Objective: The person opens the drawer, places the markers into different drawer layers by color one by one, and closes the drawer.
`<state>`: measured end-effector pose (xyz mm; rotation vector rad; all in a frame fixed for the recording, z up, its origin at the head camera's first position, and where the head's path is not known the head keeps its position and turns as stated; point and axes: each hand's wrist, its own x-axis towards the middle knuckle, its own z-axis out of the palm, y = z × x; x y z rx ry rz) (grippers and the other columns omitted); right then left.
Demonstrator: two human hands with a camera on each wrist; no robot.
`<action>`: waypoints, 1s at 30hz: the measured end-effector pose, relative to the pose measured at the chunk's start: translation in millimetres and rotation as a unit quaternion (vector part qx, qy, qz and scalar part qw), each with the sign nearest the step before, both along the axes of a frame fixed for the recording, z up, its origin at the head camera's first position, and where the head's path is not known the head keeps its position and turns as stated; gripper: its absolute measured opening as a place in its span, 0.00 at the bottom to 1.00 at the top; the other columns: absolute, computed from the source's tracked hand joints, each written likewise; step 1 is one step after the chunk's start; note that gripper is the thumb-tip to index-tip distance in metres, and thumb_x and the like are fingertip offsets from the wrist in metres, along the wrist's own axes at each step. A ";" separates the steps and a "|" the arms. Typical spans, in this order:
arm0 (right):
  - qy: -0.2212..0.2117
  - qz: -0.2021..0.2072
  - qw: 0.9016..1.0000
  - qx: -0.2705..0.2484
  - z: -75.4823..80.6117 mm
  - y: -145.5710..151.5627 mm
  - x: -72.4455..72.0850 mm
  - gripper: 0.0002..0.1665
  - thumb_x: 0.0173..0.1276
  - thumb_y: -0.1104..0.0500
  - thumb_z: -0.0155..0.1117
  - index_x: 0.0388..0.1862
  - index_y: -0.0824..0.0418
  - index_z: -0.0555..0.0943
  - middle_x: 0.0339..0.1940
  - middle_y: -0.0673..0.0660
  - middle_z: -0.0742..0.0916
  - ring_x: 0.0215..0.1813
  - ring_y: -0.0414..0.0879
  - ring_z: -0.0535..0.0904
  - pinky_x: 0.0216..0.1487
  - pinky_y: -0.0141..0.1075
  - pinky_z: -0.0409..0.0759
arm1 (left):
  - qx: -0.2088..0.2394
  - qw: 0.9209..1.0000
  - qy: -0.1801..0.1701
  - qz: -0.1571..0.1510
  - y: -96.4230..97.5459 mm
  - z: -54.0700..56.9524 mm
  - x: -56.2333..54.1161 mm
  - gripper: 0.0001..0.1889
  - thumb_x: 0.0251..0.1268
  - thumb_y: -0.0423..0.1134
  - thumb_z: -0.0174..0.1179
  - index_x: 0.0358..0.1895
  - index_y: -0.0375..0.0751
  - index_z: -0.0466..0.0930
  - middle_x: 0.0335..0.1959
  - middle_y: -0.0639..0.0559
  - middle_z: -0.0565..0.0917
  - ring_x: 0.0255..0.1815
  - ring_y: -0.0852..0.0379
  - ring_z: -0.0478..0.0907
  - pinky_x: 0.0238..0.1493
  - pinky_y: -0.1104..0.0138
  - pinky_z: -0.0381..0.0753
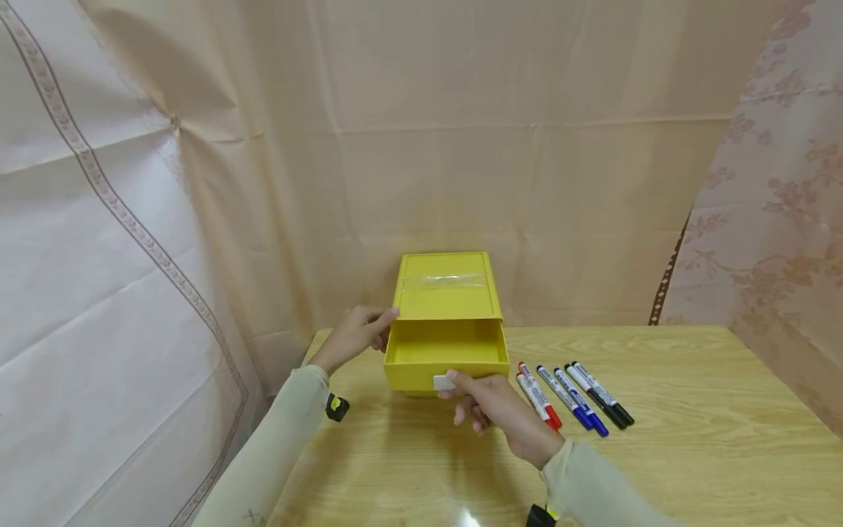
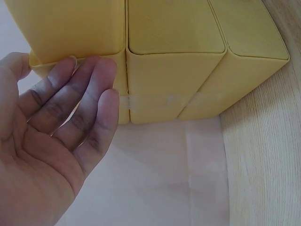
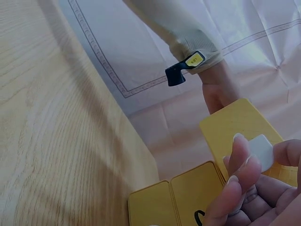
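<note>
A yellow drawer cabinet (image 1: 444, 293) stands on the table, its top drawer (image 1: 408, 377) pulled out toward me. At the drawer's front, my right hand (image 1: 507, 413) pinches the white handle (image 3: 261, 151) between thumb and fingers. My left hand (image 1: 356, 337) is at the cabinet's left side, near the upper front corner. In the left wrist view its loosely bent fingers (image 2: 108, 70) rest against the cabinet's side wall (image 2: 164, 75). Two lower drawers (image 3: 195, 190), shown in the right wrist view, are pushed in. Clear tape runs across the cabinet top.
Right of the cabinet lie red markers (image 1: 536, 395), blue markers (image 1: 573, 401) and black markers (image 1: 599, 395) on the wooden table (image 1: 691, 410). A beige curtain (image 1: 448, 146) hangs close behind the cabinet. Black straps with yellow tags hang at both wrists.
</note>
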<state>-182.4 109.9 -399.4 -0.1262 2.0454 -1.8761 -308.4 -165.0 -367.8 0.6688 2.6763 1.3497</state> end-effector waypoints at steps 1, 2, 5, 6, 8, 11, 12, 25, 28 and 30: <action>-0.001 0.001 1.000 0.000 -0.6 0.0 0.7 0.36 0.71 0.30 0.62 0.49 0.63 0.88 0.24 0.53 0.86 0.21 0.39 0.69 0.26 0.31 0.71 | 0.000 1.000 -0.002 0.001 -0.2 -0.7 0.2 0.29 0.79 0.63 0.50 0.30 0.43 0.83 0.29 0.49 0.87 0.32 0.42 0.85 0.38 0.57 0.86; -0.001 0.002 1.000 -0.001 -0.9 0.1 1.3 0.36 0.71 0.30 0.62 0.49 0.62 0.89 0.24 0.53 0.86 0.21 0.39 0.69 0.26 0.30 0.71 | -0.001 1.000 -0.004 0.003 -0.4 -1.5 0.3 0.29 0.79 0.63 0.50 0.30 0.43 0.83 0.29 0.48 0.87 0.33 0.41 0.85 0.38 0.57 0.86; -0.004 0.003 1.000 -0.002 -2.3 0.1 2.3 0.36 0.71 0.30 0.62 0.49 0.62 0.89 0.24 0.52 0.86 0.21 0.39 0.69 0.26 0.30 0.71 | 0.001 1.000 -0.005 0.005 -0.7 -2.3 0.8 0.29 0.79 0.63 0.50 0.30 0.43 0.83 0.29 0.49 0.87 0.34 0.38 0.85 0.38 0.58 0.85; -0.004 0.004 1.000 -0.003 -2.5 0.0 2.5 0.37 0.71 0.30 0.62 0.49 0.63 0.89 0.24 0.52 0.86 0.20 0.38 0.69 0.26 0.30 0.71 | 0.002 1.000 -0.004 0.005 -0.7 -2.1 1.0 0.29 0.79 0.63 0.50 0.30 0.43 0.83 0.29 0.49 0.87 0.34 0.38 0.85 0.37 0.58 0.86; -0.005 0.005 1.000 -0.004 -2.7 -0.1 2.9 0.36 0.71 0.30 0.62 0.49 0.63 0.89 0.23 0.52 0.86 0.20 0.38 0.69 0.26 0.30 0.71 | 0.004 1.000 -0.004 0.005 -0.7 -1.5 1.7 0.28 0.79 0.63 0.50 0.31 0.43 0.84 0.30 0.49 0.87 0.34 0.38 0.85 0.37 0.58 0.86; -0.005 0.004 1.000 -0.004 -3.1 -0.2 3.1 0.36 0.71 0.31 0.62 0.49 0.63 0.89 0.23 0.52 0.86 0.20 0.38 0.69 0.25 0.30 0.71 | 0.006 1.000 -0.005 0.006 -0.6 -0.7 2.3 0.28 0.79 0.62 0.51 0.32 0.43 0.84 0.30 0.49 0.87 0.35 0.37 0.85 0.37 0.59 0.86; -0.005 0.004 1.000 -0.004 -2.9 -0.2 3.3 0.36 0.71 0.31 0.62 0.49 0.63 0.89 0.23 0.52 0.85 0.21 0.38 0.69 0.26 0.30 0.71 | 0.006 1.000 -0.006 0.007 -0.5 -0.5 2.4 0.27 0.79 0.62 0.51 0.32 0.43 0.84 0.30 0.49 0.87 0.35 0.36 0.85 0.37 0.59 0.86; 0.013 0.042 0.999 0.025 -0.6 9.4 4.2 0.35 0.73 0.31 0.60 0.51 0.60 0.89 0.27 0.54 0.86 0.21 0.40 0.68 0.25 0.31 0.72 | 0.002 1.000 -0.004 0.010 0.1 -0.6 2.8 0.28 0.79 0.63 0.51 0.31 0.43 0.83 0.29 0.48 0.87 0.34 0.39 0.85 0.38 0.58 0.86; 0.020 0.055 0.997 0.039 -2.8 16.7 4.2 0.32 0.74 0.33 0.61 0.51 0.59 0.89 0.27 0.55 0.86 0.21 0.40 0.68 0.25 0.32 0.72 | 0.004 1.000 -0.006 0.009 0.7 -0.3 2.6 0.28 0.79 0.63 0.51 0.31 0.43 0.84 0.29 0.48 0.86 0.33 0.40 0.85 0.38 0.57 0.86; 0.028 0.063 0.996 0.049 -5.4 23.3 4.1 0.30 0.74 0.34 0.62 0.51 0.59 0.89 0.28 0.55 0.87 0.21 0.40 0.69 0.25 0.32 0.72 | 0.006 1.000 -0.007 0.007 0.9 0.0 2.9 0.28 0.79 0.62 0.51 0.31 0.43 0.84 0.29 0.48 0.86 0.33 0.40 0.85 0.39 0.54 0.86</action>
